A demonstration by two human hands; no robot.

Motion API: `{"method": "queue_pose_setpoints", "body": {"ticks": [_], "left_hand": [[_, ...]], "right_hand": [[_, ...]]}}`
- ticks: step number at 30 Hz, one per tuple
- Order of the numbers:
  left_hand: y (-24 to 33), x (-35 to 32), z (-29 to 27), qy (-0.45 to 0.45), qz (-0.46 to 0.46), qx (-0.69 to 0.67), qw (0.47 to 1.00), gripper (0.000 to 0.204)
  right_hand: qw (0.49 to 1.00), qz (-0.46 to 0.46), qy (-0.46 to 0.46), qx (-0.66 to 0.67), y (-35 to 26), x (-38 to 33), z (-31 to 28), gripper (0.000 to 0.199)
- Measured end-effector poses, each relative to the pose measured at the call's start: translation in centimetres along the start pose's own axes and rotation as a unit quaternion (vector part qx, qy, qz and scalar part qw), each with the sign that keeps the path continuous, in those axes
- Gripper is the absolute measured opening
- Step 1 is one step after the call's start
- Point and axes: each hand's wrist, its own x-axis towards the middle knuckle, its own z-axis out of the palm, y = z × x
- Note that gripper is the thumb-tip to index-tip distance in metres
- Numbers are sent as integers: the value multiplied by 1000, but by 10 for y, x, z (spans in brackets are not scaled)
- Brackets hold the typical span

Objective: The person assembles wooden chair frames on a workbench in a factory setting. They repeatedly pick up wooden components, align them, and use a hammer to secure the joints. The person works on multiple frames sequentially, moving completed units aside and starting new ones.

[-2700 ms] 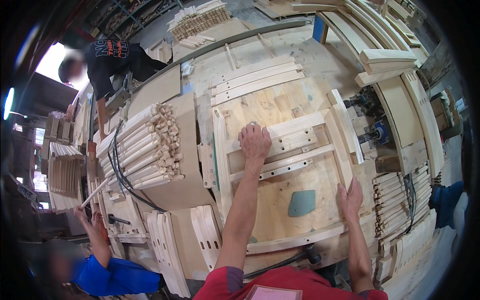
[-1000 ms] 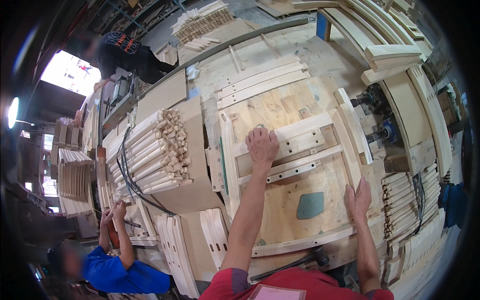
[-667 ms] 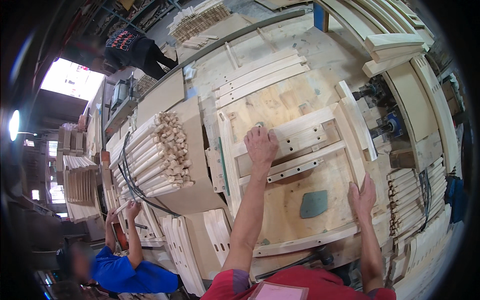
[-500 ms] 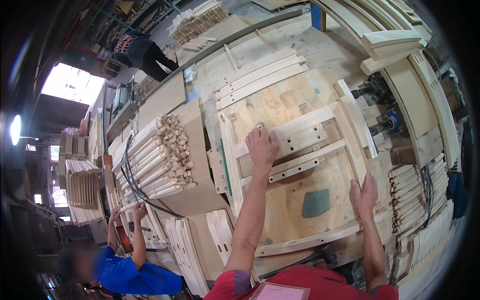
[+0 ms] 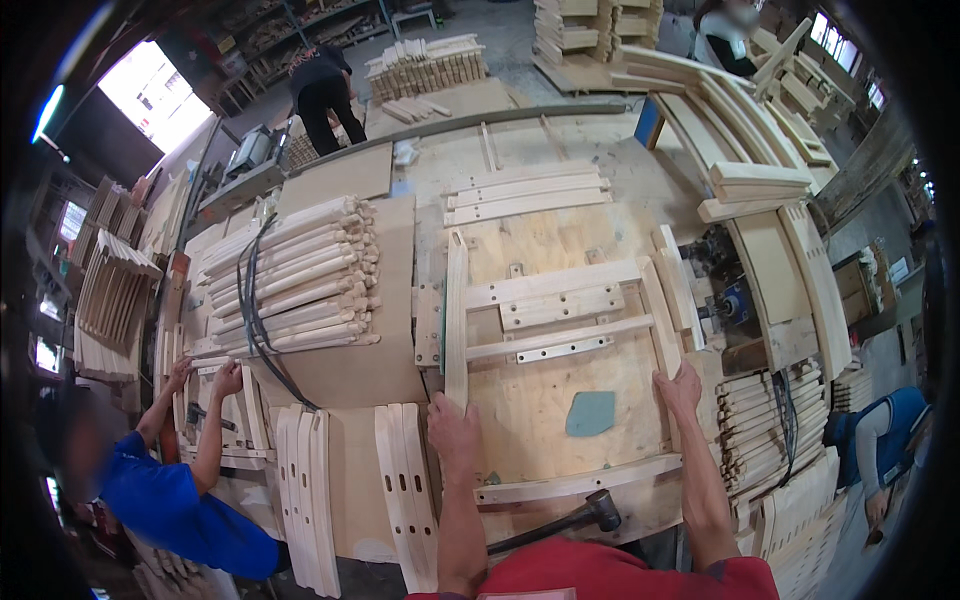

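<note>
A pale wooden frame lies in front of me, made of a left post, a right post and two crossrails, the upper rail and the lower rail. My left hand is closed round the near end of the left post. My right hand grips the near end of the right post. Between the rails sits a drilled wooden block, and a metal strip with holes lies along the lower rail. Nearer me are a curved wooden piece and a black-headed mallet.
A green-grey patch is on the plywood board. Strapped spindles are stacked left, with slotted slats nearer. Loose slats lie beyond the frame. A clamp stands right. A co-worker in blue works at left.
My left hand has moved from the upper rail to the near end of the left post. My right hand stays at the right post. The view has tilted up and turned.
</note>
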Motion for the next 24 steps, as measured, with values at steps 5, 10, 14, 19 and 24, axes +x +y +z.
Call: {"method": "queue_pose_setpoints", "body": {"ticks": [5, 10, 14, 19, 24], "left_hand": [[-4, 9, -18, -48, 8, -46, 998, 53], [12, -18, -59, 86, 60, -251, 962, 45], [26, -19, -64, 103, 103, -409, 901, 43], [6, -18, -42, 111, 185, -549, 807, 48], [3, -33, -30, 94, 159, -491, 851, 57]], "right_hand": [[994, -65, 59, 68, 8, -3, -22, 51], [949, -59, 173, 257, 19, -35, -68, 41], [866, -132, 231, 423, 24, -50, -91, 49], [864, -113, 156, 465, 40, -65, -82, 59], [867, -72, 133, 475, 67, -89, -65, 66]]}}
